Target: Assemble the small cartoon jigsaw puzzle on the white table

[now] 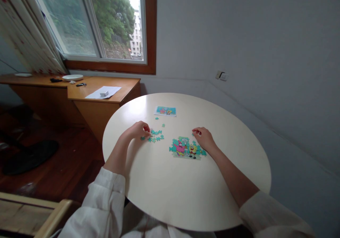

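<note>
Two hands: left hand [136,131] pinching a loose teal puzzle piece [150,135]; right hand [204,139] steadying the half-built cartoon jigsaw [186,148], grip unclear.

Soft daylight comes through the window [114,22] at the upper left, its patch of sky blown out to white, and leaves the pale table [186,195] evenly bright, with only faint, soft shadows beside the left hand [136,130] and right hand [204,139]. The floor [53,160] at the left lies dim and murky. The wide lens bends the window frame and wall lines toward the edges, and the small puzzle pieces [156,135] are too soft for detail.
</note>
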Action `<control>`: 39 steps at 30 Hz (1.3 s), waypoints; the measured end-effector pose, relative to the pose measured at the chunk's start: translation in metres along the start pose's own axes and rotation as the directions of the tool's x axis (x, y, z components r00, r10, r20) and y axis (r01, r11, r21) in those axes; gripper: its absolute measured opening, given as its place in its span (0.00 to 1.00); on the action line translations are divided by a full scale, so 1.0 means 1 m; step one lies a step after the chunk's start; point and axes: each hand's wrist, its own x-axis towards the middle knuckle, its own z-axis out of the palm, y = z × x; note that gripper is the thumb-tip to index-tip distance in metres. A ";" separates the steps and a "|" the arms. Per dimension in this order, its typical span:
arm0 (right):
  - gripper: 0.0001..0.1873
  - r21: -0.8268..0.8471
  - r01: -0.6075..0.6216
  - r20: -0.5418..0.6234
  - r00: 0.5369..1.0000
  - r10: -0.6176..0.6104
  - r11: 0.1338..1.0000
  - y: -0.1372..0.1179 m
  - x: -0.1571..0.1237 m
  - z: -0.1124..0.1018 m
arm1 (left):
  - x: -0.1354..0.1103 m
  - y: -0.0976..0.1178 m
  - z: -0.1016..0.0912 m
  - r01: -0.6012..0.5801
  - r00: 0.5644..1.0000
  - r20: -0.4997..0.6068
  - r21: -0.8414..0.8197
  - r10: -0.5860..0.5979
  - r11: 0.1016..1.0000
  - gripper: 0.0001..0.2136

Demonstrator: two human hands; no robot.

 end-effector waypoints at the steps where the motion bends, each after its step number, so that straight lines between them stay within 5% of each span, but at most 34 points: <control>1: 0.10 0.000 -0.001 0.001 1.000 0.001 1.000 0.000 0.000 0.000 | -0.001 -0.001 -0.001 -0.018 0.999 0.051 -0.003 0.019 1.000 0.12; 4: 0.10 0.003 -0.002 0.000 1.000 0.002 1.000 -0.001 0.000 0.000 | -0.004 -0.001 -0.002 -0.083 0.990 0.116 0.018 0.080 0.996 0.13; 17: 0.10 0.010 -0.001 -0.004 1.000 0.001 1.000 -0.004 -0.002 -0.002 | -0.009 0.012 0.001 -0.152 0.985 0.086 0.018 0.150 0.988 0.07; 23: 0.10 0.058 0.014 -0.050 0.999 -0.011 0.998 -0.006 -0.002 -0.005 | -0.006 0.013 0.005 -0.189 0.969 0.132 -0.148 0.208 0.971 0.03; 29: 0.10 0.256 0.084 -0.151 0.988 -0.046 0.963 -0.032 -0.010 -0.017 | -0.004 0.040 0.026 -0.253 0.961 -0.015 -0.455 0.277 0.854 0.04; 34: 0.11 0.483 0.099 0.036 0.991 -0.132 0.870 -0.054 -0.019 -0.018 | -0.004 0.068 0.055 -0.198 0.963 0.010 -0.647 0.268 0.736 0.02; 39: 0.12 0.528 0.118 0.181 0.952 -0.248 0.841 -0.064 -0.027 -0.017 | 0.003 0.070 0.075 -0.119 0.978 0.031 -0.731 0.206 0.672 0.06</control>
